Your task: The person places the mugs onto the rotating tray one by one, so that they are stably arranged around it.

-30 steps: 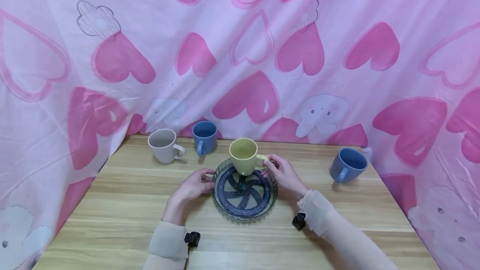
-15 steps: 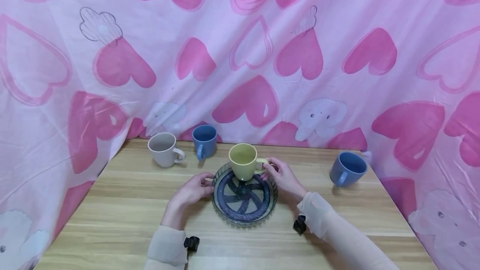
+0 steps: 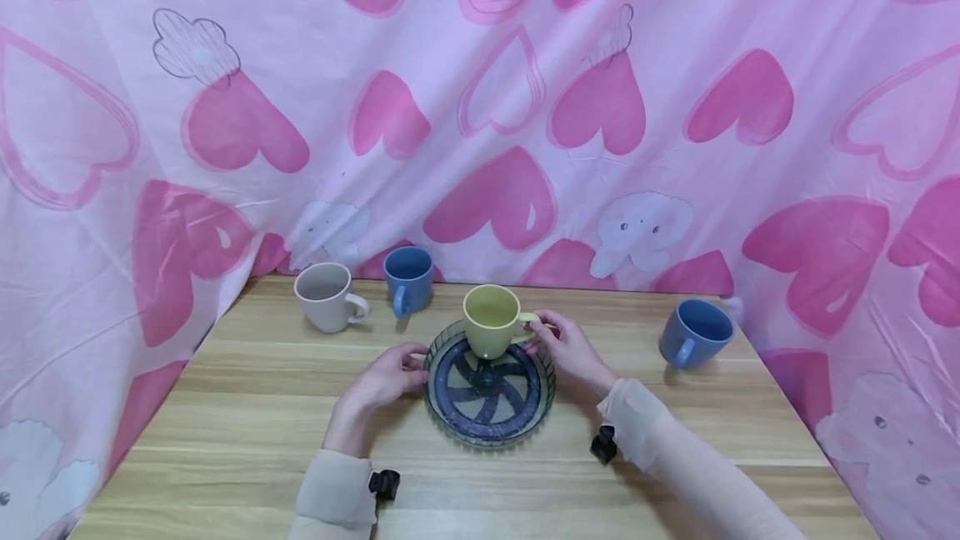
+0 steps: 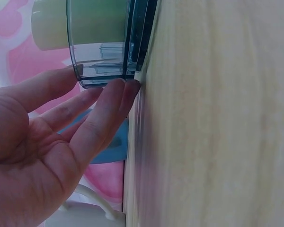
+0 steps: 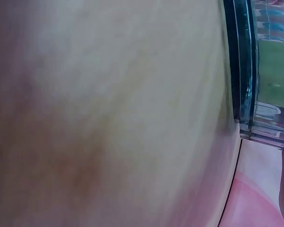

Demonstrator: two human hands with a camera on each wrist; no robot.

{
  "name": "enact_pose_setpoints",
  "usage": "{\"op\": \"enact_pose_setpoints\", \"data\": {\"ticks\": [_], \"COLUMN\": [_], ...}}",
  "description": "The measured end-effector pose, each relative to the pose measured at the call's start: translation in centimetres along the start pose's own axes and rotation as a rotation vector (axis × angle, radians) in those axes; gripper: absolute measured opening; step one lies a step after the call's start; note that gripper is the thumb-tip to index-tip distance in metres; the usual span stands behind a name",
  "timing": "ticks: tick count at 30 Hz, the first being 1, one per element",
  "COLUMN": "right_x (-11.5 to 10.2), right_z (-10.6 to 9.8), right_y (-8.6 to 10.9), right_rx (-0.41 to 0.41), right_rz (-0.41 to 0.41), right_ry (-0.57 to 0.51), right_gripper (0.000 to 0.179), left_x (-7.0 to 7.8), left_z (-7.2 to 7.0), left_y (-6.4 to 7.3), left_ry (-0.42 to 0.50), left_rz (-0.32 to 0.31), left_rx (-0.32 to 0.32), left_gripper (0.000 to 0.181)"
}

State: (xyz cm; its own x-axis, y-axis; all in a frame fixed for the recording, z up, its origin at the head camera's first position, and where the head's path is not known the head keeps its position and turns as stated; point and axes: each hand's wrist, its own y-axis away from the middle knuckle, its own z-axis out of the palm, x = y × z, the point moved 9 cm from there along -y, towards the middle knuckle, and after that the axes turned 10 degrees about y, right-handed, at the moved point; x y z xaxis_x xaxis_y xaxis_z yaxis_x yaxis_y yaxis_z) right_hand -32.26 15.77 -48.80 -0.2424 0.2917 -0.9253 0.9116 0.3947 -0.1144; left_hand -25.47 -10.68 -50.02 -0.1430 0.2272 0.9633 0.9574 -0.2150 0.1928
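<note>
Head view first: dead centre of the frame, a round, clear blue glass dish with a dark pinwheel pattern (image 3: 489, 394) sits on the pale wooden table (image 3: 247, 415). A yellow ceramic mug (image 3: 491, 320) stands at the dish's far edge, handle pointing right. The left hand (image 3: 386, 375) rests at the dish's left rim, fingers relaxed and touching the glass. The right hand (image 3: 567, 346) sits at the upper right rim, fingertips pinching the mug's handle. Further back, left of centre, a beige ceramic mug (image 3: 325, 297) stands next to a small blue ceramic mug (image 3: 408, 277); a second blue ceramic mug (image 3: 693, 332) stands well apart at the right. A pink heart-print cloth (image 3: 480, 107) fills the upper frame.

Left wrist view: the left hand (image 4: 47, 156) fills the lower left, fingers (image 4: 111, 106) straight, tips touching the glass dish's (image 4: 104, 66) wall at the top, yellow mug (image 4: 75, 23) above it. Nothing gripped.

Right wrist view: mostly blurred table (image 5: 109, 113); the dish's rim (image 5: 255, 94) runs down the right edge. The hand barely shows here.
</note>
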Motion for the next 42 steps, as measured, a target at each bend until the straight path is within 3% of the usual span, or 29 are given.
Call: {"op": "enact_pose_setpoints", "data": {"ticks": [7, 16, 24, 31, 37, 42], "right_x": [0.0, 0.5, -1.7, -3.1, -3.9, -5.3], "right_z": [0.1, -0.4, 0.1, -0.6, -1.2, -1.9], "right_y": [-0.2, 0.4, 0.7, 0.4, 0.3, 0.1], "right_rx": [-0.021, -0.030, -0.074, -0.077, -0.139, -0.176], "right_rz": [0.013, 0.070, 0.041, 0.035, 0.026, -0.045], "right_ry": [0.022, 0.036, 0.251, 0.391, 0.497, 0.571], "right_gripper": [0.030, 0.033, 0.069, 0.069, 0.073, 0.075], "left_x": [0.2, -0.2, 0.0, 0.0, -0.3, -0.4], "left_z": [-0.1, 0.6, 0.5, 0.5, 0.4, 0.3], "left_y": [0.3, 0.2, 0.0, -0.3, -0.5, -0.5], "left_ry": [-0.019, -0.011, 0.005, 0.017, 0.058, 0.118], "left_rz": [0.010, 0.011, -0.013, -0.028, -0.033, -0.035], "left_rx": [0.017, -0.005, -0.013, -0.016, 0.001, -0.012], "left_gripper": [0.044, 0.045, 0.045, 0.045, 0.044, 0.044]}}
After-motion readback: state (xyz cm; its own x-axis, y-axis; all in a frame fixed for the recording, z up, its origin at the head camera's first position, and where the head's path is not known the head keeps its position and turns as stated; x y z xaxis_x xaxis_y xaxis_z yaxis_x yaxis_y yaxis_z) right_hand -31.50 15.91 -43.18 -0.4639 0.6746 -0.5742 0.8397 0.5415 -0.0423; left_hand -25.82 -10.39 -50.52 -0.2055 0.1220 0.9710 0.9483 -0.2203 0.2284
